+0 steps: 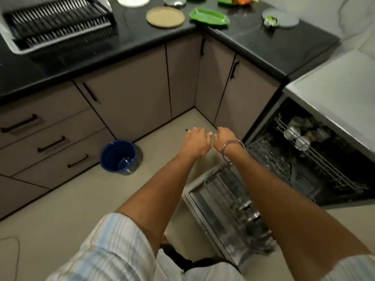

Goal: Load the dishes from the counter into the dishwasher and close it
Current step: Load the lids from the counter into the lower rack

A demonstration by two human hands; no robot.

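Both the left hand (195,139) and right hand (224,136) relaxed, holding nothing, open dishwasher (304,159) upper rack (316,157) holding cups (298,134), blue bucket (118,157)

No readable text, labels, numbers anywhere

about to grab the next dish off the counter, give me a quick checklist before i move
1. Both hands free: left hand and right hand hold nothing: ok.
2. Dishwasher open: ok.
3. Lower rack pulled out: ok.
4. Dishes left on the counter: tan plate and green tray wait: ok.
5. Free slots in the lower rack: blurred: cannot tell.
6. Floor path clear: blue bucket stands off to the left: ok.
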